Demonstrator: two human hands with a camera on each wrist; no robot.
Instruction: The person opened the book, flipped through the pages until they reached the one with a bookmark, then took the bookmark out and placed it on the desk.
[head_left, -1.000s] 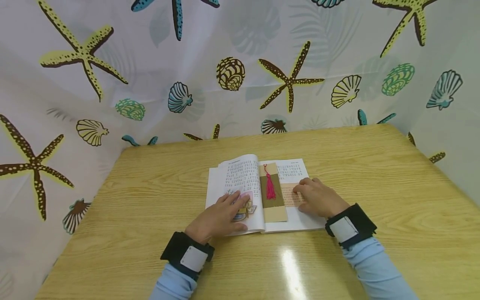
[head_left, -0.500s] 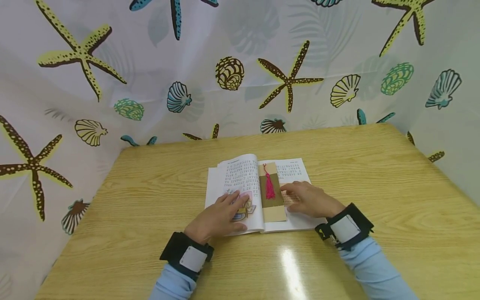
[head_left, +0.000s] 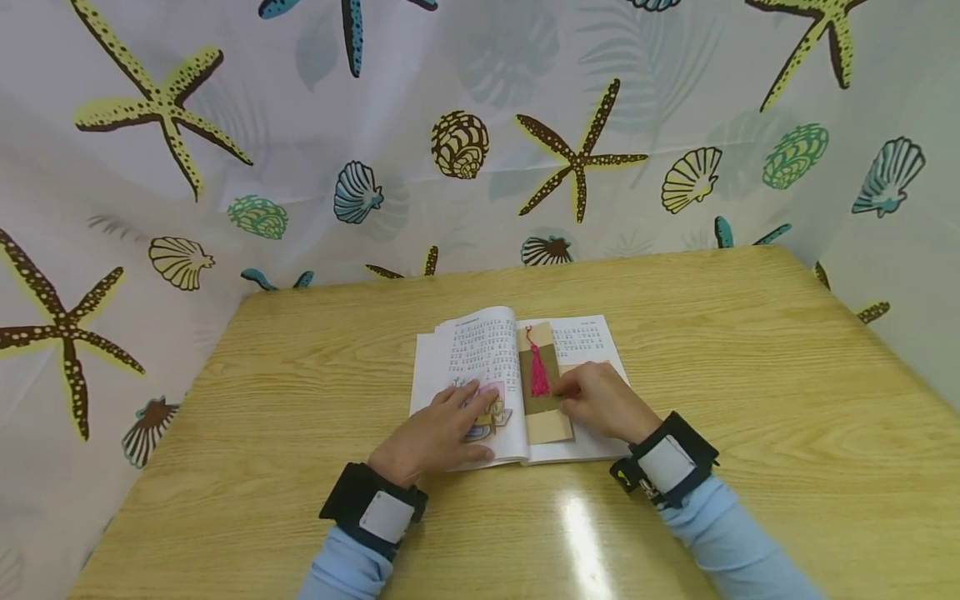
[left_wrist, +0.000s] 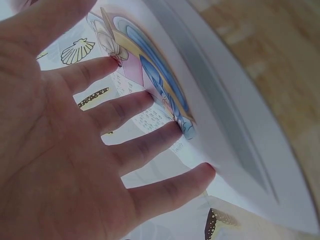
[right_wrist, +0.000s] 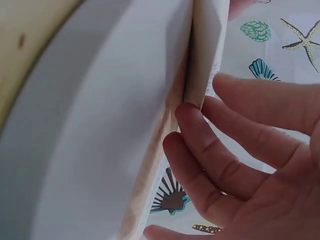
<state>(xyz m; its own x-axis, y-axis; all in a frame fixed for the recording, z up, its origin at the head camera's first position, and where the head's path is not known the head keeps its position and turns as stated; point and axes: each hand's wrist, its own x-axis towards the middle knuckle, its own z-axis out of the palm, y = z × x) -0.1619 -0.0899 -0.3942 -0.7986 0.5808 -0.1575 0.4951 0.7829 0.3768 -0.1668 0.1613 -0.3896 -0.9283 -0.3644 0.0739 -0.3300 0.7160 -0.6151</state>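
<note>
An open book (head_left: 592, 450) with printed text lies on the table. Across its gutter side of the right page rests a bookmark (head_left: 550, 425), a tan and olive card with a pink tassel (head_left: 538, 375). My left hand (head_left: 435, 437) rests with spread fingers on the illustrated left page; its fingertips touch the picture in the left wrist view. My right hand (head_left: 603, 404) pinches the bookmark's right edge with thumb and fingers. In the right wrist view that edge of the bookmark (right_wrist: 205, 50) stands slightly off the page, with a dark gap under it.
The wooden table (head_left: 300, 358) extends around the book on all sides. Behind it and at the sides hangs a white cloth (head_left: 285, 150) printed with starfish and shells. Both wrists wear black straps (head_left: 375, 508).
My right hand has moved left over the right page to the bookmark and taken its right edge, which has risen slightly. My left hand has stayed on the left page.
</note>
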